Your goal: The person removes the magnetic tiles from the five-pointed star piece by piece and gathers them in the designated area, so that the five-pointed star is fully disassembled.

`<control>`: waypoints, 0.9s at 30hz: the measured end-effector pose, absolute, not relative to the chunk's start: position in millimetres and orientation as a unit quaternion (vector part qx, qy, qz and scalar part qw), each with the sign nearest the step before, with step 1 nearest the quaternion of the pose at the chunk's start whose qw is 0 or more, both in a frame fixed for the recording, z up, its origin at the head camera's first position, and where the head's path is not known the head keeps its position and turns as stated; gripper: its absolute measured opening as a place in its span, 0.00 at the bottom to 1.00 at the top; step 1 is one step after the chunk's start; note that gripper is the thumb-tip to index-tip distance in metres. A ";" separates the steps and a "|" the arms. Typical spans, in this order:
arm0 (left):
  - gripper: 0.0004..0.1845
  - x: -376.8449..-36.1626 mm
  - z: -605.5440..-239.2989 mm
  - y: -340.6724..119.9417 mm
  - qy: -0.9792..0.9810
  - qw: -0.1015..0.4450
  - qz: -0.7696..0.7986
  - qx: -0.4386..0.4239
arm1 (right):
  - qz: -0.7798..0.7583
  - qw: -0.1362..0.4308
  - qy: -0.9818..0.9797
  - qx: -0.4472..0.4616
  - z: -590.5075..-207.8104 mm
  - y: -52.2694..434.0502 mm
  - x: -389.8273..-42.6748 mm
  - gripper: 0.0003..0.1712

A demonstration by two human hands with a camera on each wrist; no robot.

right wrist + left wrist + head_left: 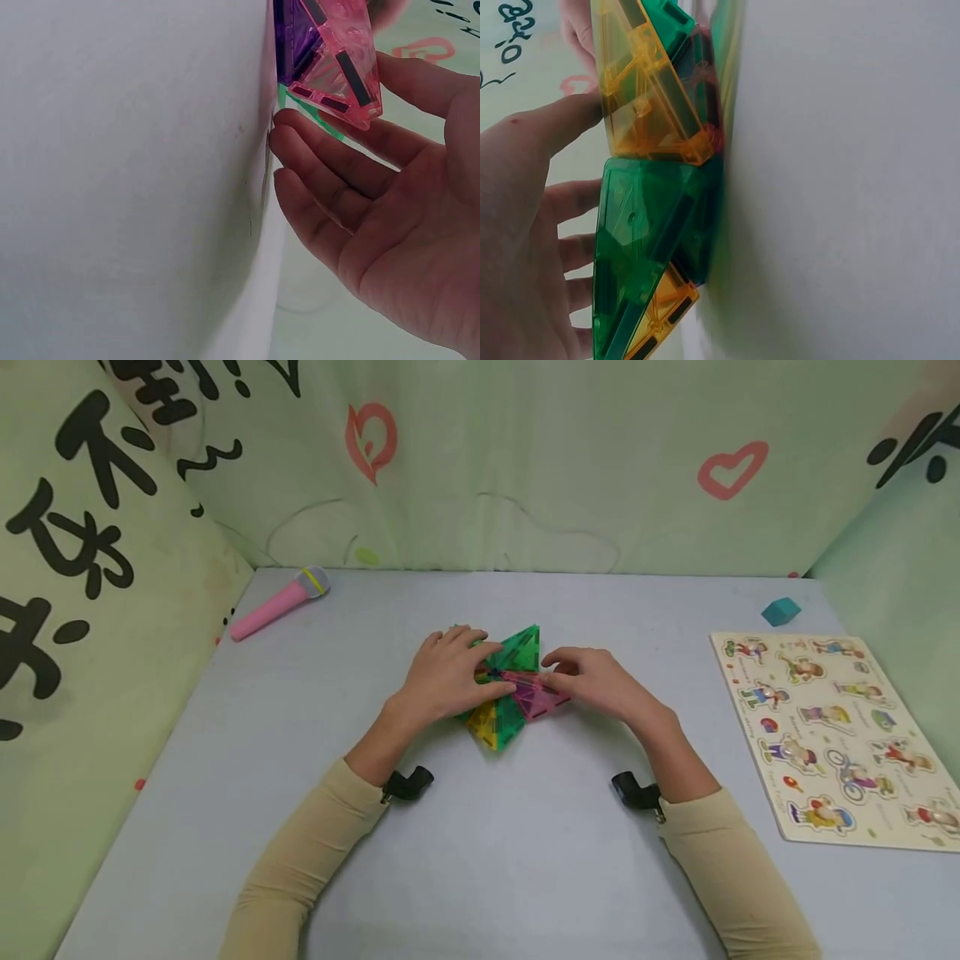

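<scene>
A: We saw the left hand (448, 675) and right hand (600, 683) resting flat-fingered on the magnetic tile cluster (510, 693), mid-desk (480, 827).
B: Grip released, both. Risk we judged: uneven pressing could pop tiles apart.

From my remote view I log a pale grey-blue table (480, 860) closed in on three sides by light green fabric walls (525, 477) printed with black characters, pink hearts and faint white outlines. On the table I note a pink toy microphone (277, 603) near the back left corner, a small teal block (781, 611) near the back right, and a wooden peg puzzle board (832, 735) of cartoon figures along the right edge. Lighting is even and soft, with only weak shadows.
</scene>
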State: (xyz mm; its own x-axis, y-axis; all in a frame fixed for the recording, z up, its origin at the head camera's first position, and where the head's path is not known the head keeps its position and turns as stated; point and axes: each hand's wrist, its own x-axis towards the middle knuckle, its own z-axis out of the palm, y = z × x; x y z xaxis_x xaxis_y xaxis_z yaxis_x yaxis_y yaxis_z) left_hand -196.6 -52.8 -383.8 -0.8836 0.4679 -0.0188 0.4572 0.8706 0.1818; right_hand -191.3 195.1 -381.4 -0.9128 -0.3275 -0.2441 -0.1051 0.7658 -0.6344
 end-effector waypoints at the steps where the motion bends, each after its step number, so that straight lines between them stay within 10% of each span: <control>1: 0.39 -196.6 -384.1 -52.0 0.967 0.030 0.086 0.238 | -0.324 0.174 0.923 -0.116 -381.0 194.7 -191.3 0.25; 27: 0.28 -189.2 -386.6 -43.6 0.963 0.001 0.171 0.206 | -0.434 0.209 0.874 -0.062 -382.1 196.8 -189.9 0.19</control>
State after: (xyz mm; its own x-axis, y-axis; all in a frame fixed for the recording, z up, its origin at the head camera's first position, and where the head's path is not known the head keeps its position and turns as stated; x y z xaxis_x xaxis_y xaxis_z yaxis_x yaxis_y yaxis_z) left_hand -189.2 -43.6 -386.6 -0.9148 0.3980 0.0684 0.3972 0.8563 0.3301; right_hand -189.9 196.8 -382.1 -0.9047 -0.2895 -0.3125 0.0743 0.6151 -0.7849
